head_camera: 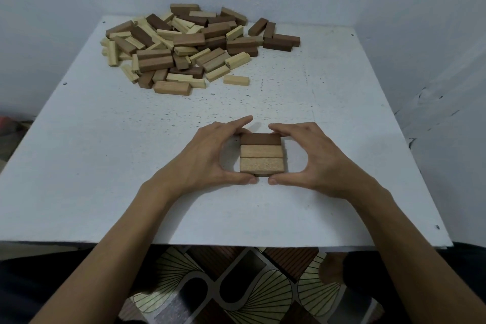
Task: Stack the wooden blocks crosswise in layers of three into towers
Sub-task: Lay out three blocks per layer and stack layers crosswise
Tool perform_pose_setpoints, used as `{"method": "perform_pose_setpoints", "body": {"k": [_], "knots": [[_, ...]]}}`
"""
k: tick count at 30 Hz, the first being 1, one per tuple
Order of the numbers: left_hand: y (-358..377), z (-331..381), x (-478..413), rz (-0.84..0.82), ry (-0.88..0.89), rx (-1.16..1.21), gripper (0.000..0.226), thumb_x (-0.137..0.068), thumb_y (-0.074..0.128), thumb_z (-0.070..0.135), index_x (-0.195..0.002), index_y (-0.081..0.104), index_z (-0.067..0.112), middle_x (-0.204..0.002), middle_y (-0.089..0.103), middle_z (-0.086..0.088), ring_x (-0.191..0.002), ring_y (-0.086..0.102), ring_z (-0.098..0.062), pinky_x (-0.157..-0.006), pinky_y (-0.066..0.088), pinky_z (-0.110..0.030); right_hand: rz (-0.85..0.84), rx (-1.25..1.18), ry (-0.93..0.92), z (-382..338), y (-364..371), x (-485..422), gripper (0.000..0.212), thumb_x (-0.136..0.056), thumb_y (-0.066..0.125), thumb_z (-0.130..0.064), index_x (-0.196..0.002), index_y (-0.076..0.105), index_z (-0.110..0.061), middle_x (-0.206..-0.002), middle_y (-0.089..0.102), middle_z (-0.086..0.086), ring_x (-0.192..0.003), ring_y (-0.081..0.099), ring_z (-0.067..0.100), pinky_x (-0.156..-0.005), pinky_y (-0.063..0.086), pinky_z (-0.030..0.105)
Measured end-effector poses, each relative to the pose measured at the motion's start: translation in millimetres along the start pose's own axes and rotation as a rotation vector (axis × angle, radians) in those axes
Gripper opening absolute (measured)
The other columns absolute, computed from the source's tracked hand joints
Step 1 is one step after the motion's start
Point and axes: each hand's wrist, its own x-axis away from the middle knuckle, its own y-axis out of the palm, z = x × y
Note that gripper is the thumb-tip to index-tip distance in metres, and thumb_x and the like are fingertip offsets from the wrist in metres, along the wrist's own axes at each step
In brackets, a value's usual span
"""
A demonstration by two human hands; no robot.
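A low stack of wooden blocks [261,154] stands on the white table [110,166], near the front middle. Its top layer has three blocks side by side: a dark brown one at the back, then a tan one, then a pale speckled one. The edge of a lower layer shows beneath. My left hand [207,158] cups the stack's left side and my right hand [315,155] its right side. Both thumbs press the near edge and the fingers curl round the far edge.
A big loose pile of light and dark blocks [184,45] covers the table's far left and middle. One pale block [236,79] lies apart at the pile's near edge. Walls close the table's back and right sides. A patterned floor shows below the front edge.
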Motion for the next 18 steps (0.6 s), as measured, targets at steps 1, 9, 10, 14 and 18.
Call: {"method": "perform_pose_setpoints", "body": {"k": [1, 9, 10, 14, 18], "knots": [[0.3, -0.2, 0.0, -0.002, 0.000, -0.001, 0.108, -0.062, 0.070, 0.072, -0.153, 0.031, 0.029, -0.136, 0.055, 0.017, -0.125, 0.045, -0.004, -0.109, 0.028, -0.022, 0.003, 0.002, -0.006, 0.1, 0.2, 0.0, 0.090, -0.071, 0.084, -0.047, -0.146, 0.037, -0.037, -0.130, 0.039, -0.022, -0.127, 0.030, -0.002, -0.097, 0.025, 0.008], [2.5, 1.2, -1.3, -0.004, -0.003, 0.002, 0.106, -0.064, 0.071, 0.068, -0.154, 0.029, 0.031, -0.135, 0.054, 0.018, -0.125, 0.042, -0.003, -0.110, 0.026, -0.023, 0.028, -0.013, -0.049, 3.8, 3.0, -1.0, 0.080, -0.071, 0.085, -0.047, -0.139, 0.044, -0.039, -0.131, 0.045, -0.024, -0.125, 0.031, -0.005, -0.094, 0.026, 0.003], [2.9, 1.1, -1.3, -0.002, -0.005, 0.005, 0.106, -0.064, 0.071, 0.068, -0.154, 0.029, 0.032, -0.135, 0.053, 0.018, -0.125, 0.041, -0.003, -0.110, 0.026, -0.024, 0.033, -0.016, -0.047, 4.1, 3.5, -0.8, 0.079, -0.071, 0.085, -0.047, -0.139, 0.045, -0.039, -0.130, 0.045, -0.024, -0.125, 0.031, -0.005, -0.094, 0.026, 0.002], [3.9, 1.3, -1.0, -0.003, -0.011, 0.008, 0.105, -0.064, 0.068, 0.069, -0.154, 0.028, 0.034, -0.135, 0.052, 0.020, -0.126, 0.040, -0.003, -0.110, 0.024, -0.021, 0.054, -0.021, -0.048, 4.2, 4.9, 0.0, 0.079, -0.070, 0.085, -0.046, -0.139, 0.046, -0.038, -0.127, 0.044, -0.026, -0.125, 0.031, -0.004, -0.092, 0.021, -0.004], [3.8, 2.1, -0.7, -0.002, -0.010, 0.005, 0.106, -0.063, 0.067, 0.070, -0.154, 0.027, 0.032, -0.132, 0.050, 0.022, -0.124, 0.039, 0.000, -0.108, 0.021, -0.016, 0.058, -0.021, -0.048, 4.3, 5.5, -0.2, 0.080, -0.070, 0.085, -0.047, -0.139, 0.046, -0.038, -0.131, 0.047, -0.021, -0.125, 0.031, -0.004, -0.091, 0.020, -0.005]]}}
